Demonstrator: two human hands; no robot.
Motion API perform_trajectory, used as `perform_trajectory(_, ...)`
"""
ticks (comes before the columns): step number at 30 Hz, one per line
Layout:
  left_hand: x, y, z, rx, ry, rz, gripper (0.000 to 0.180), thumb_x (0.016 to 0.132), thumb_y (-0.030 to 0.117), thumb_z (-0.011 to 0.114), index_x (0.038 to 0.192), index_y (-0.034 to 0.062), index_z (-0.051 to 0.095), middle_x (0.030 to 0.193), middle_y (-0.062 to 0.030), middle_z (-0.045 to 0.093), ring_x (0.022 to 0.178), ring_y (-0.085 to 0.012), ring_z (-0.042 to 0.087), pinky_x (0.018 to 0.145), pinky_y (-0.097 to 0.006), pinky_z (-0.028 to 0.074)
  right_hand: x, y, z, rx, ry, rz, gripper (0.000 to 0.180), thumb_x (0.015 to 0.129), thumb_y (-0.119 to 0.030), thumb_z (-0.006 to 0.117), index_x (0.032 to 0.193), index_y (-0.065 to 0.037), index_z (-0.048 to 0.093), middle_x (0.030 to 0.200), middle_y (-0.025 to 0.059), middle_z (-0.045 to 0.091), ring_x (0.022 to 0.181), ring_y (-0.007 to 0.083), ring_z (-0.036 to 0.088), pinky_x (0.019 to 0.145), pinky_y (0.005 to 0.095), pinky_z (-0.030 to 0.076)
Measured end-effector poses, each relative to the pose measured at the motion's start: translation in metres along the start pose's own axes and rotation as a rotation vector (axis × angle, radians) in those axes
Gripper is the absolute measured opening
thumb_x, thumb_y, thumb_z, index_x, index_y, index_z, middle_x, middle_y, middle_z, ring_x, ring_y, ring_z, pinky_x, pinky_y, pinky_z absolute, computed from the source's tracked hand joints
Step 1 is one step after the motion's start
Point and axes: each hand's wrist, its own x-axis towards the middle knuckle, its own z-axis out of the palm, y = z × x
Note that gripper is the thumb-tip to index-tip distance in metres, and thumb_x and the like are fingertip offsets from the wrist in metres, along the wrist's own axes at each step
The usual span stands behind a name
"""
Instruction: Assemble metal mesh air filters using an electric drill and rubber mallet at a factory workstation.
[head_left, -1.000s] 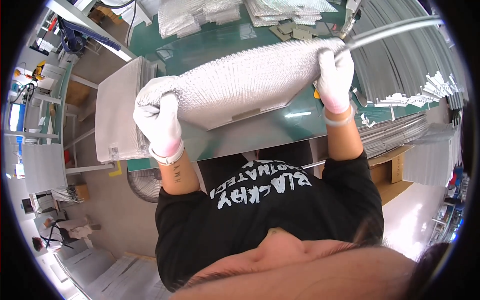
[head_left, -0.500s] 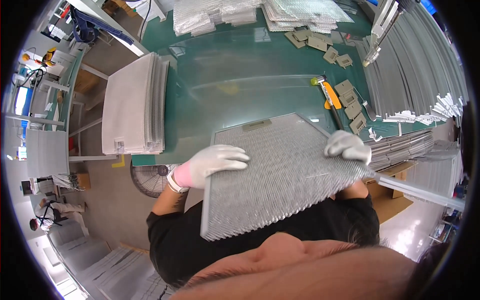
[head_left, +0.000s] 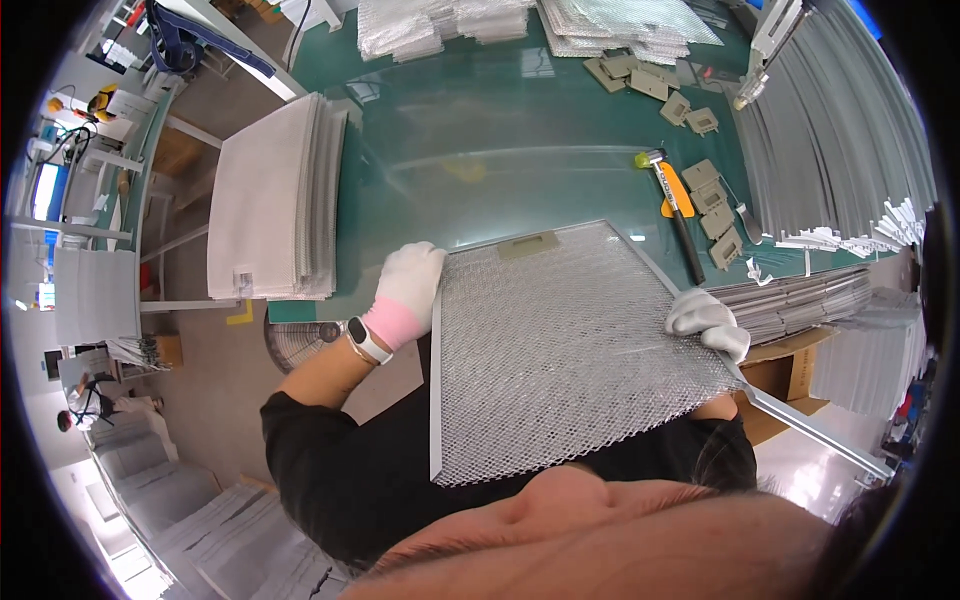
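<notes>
A silver metal mesh filter panel point(head_left: 560, 350) lies tilted in front of my body, its far edge over the green table. Thin metal framing runs along its far, left and right sides. A frame strip point(head_left: 820, 432) sticks out from its near right corner, away from the mesh. At the far left corner my gloved left hand point(head_left: 410, 278) is closed on the panel's edge; its thumb is hidden. My gloved right hand point(head_left: 708, 322) grips the right edge with curled fingers. A beige plastic latch plate point(head_left: 527, 246) sits at the far edge of the mesh.
On the green table point(head_left: 480, 190) lie a hammer point(head_left: 675, 205), an orange-handled tool point(head_left: 677, 188) and several beige plates point(head_left: 712, 205). White mesh sheets point(head_left: 265, 200) are stacked left, more mesh point(head_left: 620, 25) at the back. Long grey strips point(head_left: 840, 140) fill the right side.
My left hand has slid off the mesh surface to the panel's far left corner. The panel has shifted slightly right and tipped, and the loose strip's outer end has swung nearer to me.
</notes>
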Motion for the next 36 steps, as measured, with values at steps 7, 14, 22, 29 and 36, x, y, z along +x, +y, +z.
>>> perform_trajectory(7, -0.007, -0.01, 0.022, -0.089, 0.207, -0.072, 0.027, 0.08, 0.009, 0.056, 0.107, 0.0045, 0.059, 0.102, -0.014, 0.058, 0.096, -0.0328, 0.058, 0.085, -0.042, 0.047, 0.004, 0.008, 0.002, 0.037, -0.06, -0.022, 0.012, 0.095, -0.019, 0.047, 0.089, -0.011, 0.04, 0.083, 0.0148, 0.06, 0.065, 0.0273, 0.06, 0.058, 0.0376, 0.05)
perform_trajectory(14, 0.0, -0.011, 0.016, 0.053, 0.057, -0.008, 0.031, 0.079, 0.01, 0.06, 0.11, 0.0062, 0.062, 0.104, -0.0132, 0.058, 0.1, -0.0314, 0.058, 0.086, -0.042, 0.048, 0.004, 0.005, -0.001, 0.043, -0.079, -0.031, 0.012, 0.095, -0.017, 0.049, 0.089, -0.01, 0.041, 0.083, 0.0155, 0.061, 0.066, 0.0279, 0.061, 0.058, 0.038, 0.05)
perform_trajectory(22, -0.001, -0.017, 0.02, -0.007, 0.155, 0.058, 0.031, 0.083, 0.006, 0.055, 0.114, 0.0067, 0.059, 0.101, -0.0123, 0.06, 0.096, -0.0316, 0.06, 0.083, -0.042, 0.049, 0.004, 0.01, 0.001, 0.037, -0.065, -0.04, 0.017, 0.096, -0.021, 0.052, 0.09, -0.009, 0.041, 0.083, 0.0152, 0.061, 0.066, 0.0267, 0.061, 0.058, 0.0376, 0.05)
perform_trajectory(29, -0.003, -0.007, -0.032, -0.396, 0.151, 0.156, 0.043, 0.079, 0.017, 0.068, 0.118, 0.0022, 0.057, 0.1, -0.019, 0.066, 0.096, -0.0373, 0.062, 0.092, -0.046, 0.048, 0.027, 0.011, 0.01, 0.018, 0.098, 0.053, 0.024, 0.092, -0.022, 0.064, 0.091, -0.006, 0.046, 0.079, 0.0162, 0.062, 0.069, 0.0268, 0.063, 0.06, 0.0372, 0.053)
perform_trajectory(36, -0.014, 0.023, -0.103, -0.972, 0.615, 0.792, 0.021, 0.076, 0.013, 0.074, 0.091, 0.0, 0.066, 0.091, -0.0152, 0.067, 0.084, -0.0327, 0.063, 0.084, -0.044, 0.05, 0.074, 0.032, 0.007, -0.014, 0.098, 0.187, 0.023, 0.099, -0.022, 0.055, 0.089, -0.001, 0.053, 0.083, 0.0139, 0.063, 0.072, 0.0175, 0.058, 0.068, 0.0296, 0.049)
